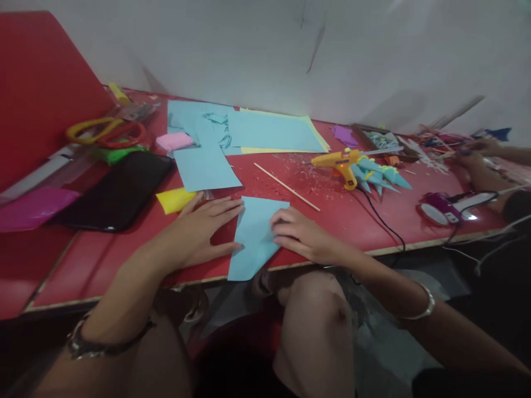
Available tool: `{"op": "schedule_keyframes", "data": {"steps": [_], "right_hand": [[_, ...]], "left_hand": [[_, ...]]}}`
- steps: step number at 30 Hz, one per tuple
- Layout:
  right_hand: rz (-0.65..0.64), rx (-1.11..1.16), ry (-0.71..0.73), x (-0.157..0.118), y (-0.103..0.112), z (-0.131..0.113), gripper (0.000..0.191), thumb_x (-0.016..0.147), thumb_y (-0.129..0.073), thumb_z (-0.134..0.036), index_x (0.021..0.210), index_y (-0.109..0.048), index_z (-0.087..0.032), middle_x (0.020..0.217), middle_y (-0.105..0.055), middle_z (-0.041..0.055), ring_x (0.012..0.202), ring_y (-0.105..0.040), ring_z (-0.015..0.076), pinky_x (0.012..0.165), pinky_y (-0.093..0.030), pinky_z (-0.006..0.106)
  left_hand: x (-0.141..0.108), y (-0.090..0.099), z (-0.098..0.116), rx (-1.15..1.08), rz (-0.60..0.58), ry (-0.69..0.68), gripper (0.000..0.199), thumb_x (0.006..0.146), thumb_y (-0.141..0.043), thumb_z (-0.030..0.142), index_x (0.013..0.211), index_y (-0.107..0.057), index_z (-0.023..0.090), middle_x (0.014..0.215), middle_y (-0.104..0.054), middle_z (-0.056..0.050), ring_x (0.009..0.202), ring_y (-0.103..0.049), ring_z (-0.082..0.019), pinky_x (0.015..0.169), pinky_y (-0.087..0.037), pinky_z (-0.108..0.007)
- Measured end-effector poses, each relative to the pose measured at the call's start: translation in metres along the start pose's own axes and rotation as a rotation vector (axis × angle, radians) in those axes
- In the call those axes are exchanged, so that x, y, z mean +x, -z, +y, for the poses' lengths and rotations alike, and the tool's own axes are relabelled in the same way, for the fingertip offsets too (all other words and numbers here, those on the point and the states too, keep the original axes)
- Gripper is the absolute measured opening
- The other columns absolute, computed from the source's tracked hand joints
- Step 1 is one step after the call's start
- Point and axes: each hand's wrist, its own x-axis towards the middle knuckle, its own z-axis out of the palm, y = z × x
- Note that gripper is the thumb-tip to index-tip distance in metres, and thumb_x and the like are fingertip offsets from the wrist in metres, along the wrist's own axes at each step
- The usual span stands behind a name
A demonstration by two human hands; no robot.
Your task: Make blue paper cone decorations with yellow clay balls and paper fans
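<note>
A light blue sheet of paper (258,237) lies at the table's front edge, its lower end jutting past the edge and its lower right side running at a slant. My left hand (203,226) is spread flat on the left, fingertips touching the paper's left side. On the right side of the paper rests my right hand (301,232), its fingers curled and pressed together at the slanted edge; the fingertips are partly hidden. Just beyond the paper lies a thin wooden stick (286,186). A yellow packet (176,200) sits behind my left hand.
Blue sheets (277,131) lie by the wall. A yellow glue gun (338,163) with its cord stands beside blue paper cones (385,176). At left are a black phone (120,190) and scissors (97,131). Another person's hand (473,160) is at far right, near a purple device (442,209).
</note>
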Motion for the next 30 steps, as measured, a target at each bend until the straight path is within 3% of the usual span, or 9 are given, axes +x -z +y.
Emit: {"op": "schedule_keyframes", "data": {"steps": [5,11,16,22,30], "right_hand": [[-0.026,0.001,0.048,0.027,0.004,0.015,0.021,0.09,-0.043,-0.024,0.082,-0.059,-0.014,0.094,-0.055,0.0094,0.088,-0.047,0.0175,0.083,-0.038,0.033],[-0.153,0.063,0.145,0.035,0.013,0.034,0.021,0.088,-0.046,-0.028,0.075,-0.058,-0.016,0.104,-0.05,0.0081,0.097,-0.045,0.018,0.092,-0.034,0.036],[-0.024,-0.025,0.041,0.036,0.002,0.021,0.019,0.087,-0.048,-0.027,0.079,-0.061,-0.015,0.098,-0.05,0.0085,0.091,-0.044,0.0184,0.086,-0.035,0.035],[0.129,-0.081,-0.015,0.038,-0.012,0.015,0.022,0.088,-0.045,-0.026,0.072,-0.056,-0.015,0.082,-0.05,0.005,0.079,-0.045,0.0158,0.077,-0.034,0.031],[0.085,-0.211,-0.083,0.042,-0.017,0.015,0.026,0.09,-0.041,-0.029,0.07,-0.051,-0.016,0.072,-0.049,0.002,0.071,-0.045,0.0147,0.067,-0.029,0.026]], "left_hand": [[-0.001,0.0,0.004,-0.031,-0.006,0.029,0.073,0.081,-0.024,0.066,0.138,-0.032,0.021,0.143,-0.037,-0.007,0.132,-0.031,-0.025,0.111,-0.006,-0.049],[0.0,-0.007,0.011,0.042,0.042,0.023,0.082,0.076,-0.029,0.071,0.139,-0.03,0.018,0.143,-0.037,-0.009,0.13,-0.033,-0.027,0.111,-0.006,-0.049],[-0.001,-0.012,0.013,0.083,0.075,0.011,0.09,0.073,-0.032,0.074,0.14,-0.026,0.014,0.143,-0.036,-0.01,0.131,-0.031,-0.028,0.111,-0.005,-0.049],[-0.002,-0.012,0.014,0.083,0.085,0.02,0.085,0.076,-0.028,0.072,0.139,-0.028,0.015,0.143,-0.037,-0.008,0.131,-0.031,-0.027,0.111,-0.007,-0.048],[-0.001,-0.015,0.013,0.098,0.101,0.018,0.084,0.076,-0.03,0.071,0.14,-0.027,0.016,0.143,-0.037,-0.007,0.13,-0.031,-0.028,0.111,-0.006,-0.048]]}}
